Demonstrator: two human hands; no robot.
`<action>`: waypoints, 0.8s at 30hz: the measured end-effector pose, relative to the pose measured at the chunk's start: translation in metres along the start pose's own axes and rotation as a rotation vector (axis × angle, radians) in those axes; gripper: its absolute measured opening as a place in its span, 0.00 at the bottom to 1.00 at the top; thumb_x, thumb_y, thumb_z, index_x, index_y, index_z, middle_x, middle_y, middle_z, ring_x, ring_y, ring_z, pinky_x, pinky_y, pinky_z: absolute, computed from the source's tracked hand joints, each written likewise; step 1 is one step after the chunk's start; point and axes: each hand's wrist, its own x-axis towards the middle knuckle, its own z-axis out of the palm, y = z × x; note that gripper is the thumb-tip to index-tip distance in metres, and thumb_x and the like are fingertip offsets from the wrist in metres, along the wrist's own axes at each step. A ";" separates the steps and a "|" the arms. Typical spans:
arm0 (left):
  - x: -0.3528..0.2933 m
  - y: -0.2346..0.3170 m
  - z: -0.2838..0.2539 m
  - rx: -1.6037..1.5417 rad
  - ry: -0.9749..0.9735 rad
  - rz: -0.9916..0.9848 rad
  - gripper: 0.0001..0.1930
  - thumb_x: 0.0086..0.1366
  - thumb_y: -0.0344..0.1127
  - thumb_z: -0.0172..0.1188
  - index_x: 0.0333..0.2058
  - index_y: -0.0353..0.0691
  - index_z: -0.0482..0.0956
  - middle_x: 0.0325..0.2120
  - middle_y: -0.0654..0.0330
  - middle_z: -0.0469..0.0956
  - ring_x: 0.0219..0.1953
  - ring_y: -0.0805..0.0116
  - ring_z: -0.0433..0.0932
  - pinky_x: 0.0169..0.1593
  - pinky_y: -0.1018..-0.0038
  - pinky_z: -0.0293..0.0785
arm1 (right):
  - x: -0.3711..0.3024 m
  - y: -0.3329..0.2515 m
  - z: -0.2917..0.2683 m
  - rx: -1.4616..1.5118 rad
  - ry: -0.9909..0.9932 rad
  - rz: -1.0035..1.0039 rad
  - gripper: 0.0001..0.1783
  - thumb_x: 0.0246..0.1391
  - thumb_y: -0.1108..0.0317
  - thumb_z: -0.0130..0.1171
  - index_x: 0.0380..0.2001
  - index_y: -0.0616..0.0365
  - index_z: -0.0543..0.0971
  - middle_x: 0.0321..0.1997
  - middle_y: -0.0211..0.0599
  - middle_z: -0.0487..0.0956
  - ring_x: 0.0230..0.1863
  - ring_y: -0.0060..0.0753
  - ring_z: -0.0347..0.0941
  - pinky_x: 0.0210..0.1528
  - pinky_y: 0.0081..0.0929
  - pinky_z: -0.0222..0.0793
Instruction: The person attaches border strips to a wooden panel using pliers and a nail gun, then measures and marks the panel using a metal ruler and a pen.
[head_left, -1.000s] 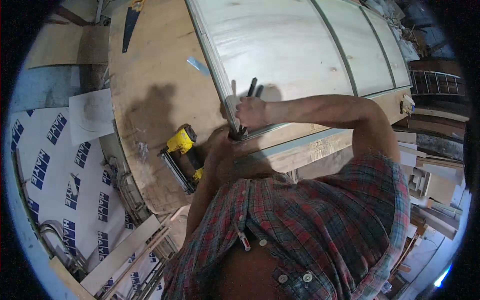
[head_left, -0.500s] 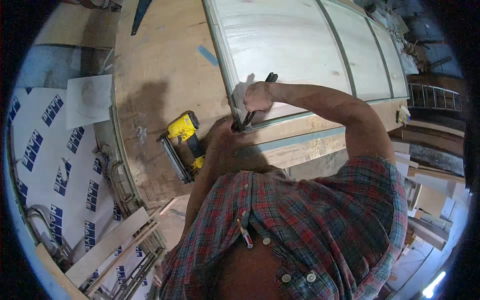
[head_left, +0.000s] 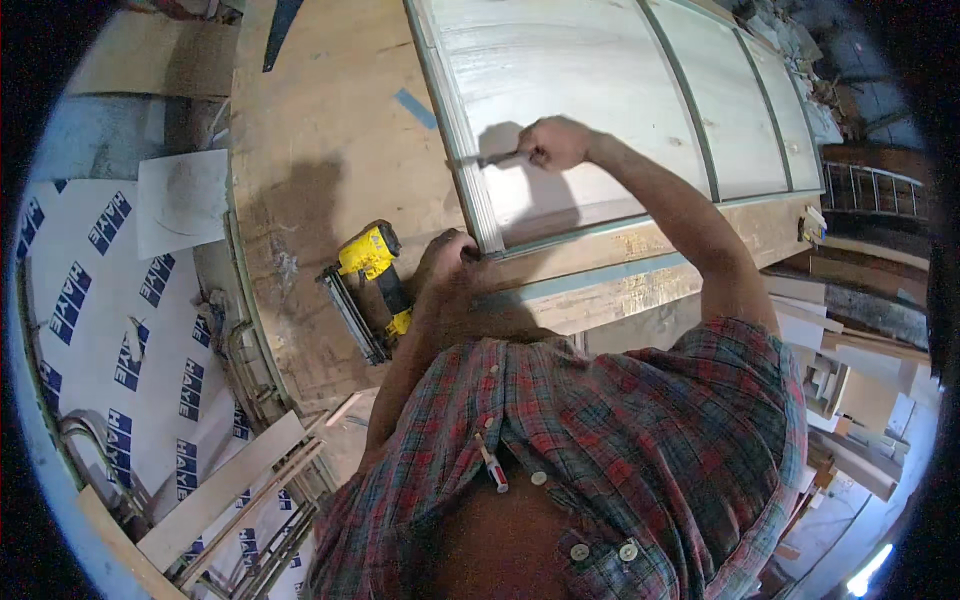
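Observation:
A long pale wooden panel frame with grey dividing strips lies on a plywood workbench. My right hand is closed on a thin dark tool whose tip touches the frame's left rail. My left hand rests on the frame's near left corner, fingers curled against the wood; whether it holds anything is hidden. A yellow and black nail gun lies on the bench just left of my left hand.
A blue tape piece is stuck on the bench. White sheeting with blue print covers the floor at left, with a grey sheet. Wood strips lean at lower left. Offcuts are stacked at right.
My right hand has moved up and right from the frame's near corner onto the left rail, the tool now lying flatter. My left hand stays at the corner.

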 end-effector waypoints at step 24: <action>-0.015 0.008 -0.015 -0.131 -0.079 0.076 0.15 0.67 0.31 0.69 0.49 0.31 0.79 0.42 0.58 0.83 0.48 0.68 0.83 0.55 0.69 0.80 | -0.177 -0.231 0.229 0.874 0.473 0.467 0.17 0.52 0.87 0.58 0.45 0.61 0.80 0.55 0.46 0.81 0.47 0.38 0.81 0.51 0.37 0.78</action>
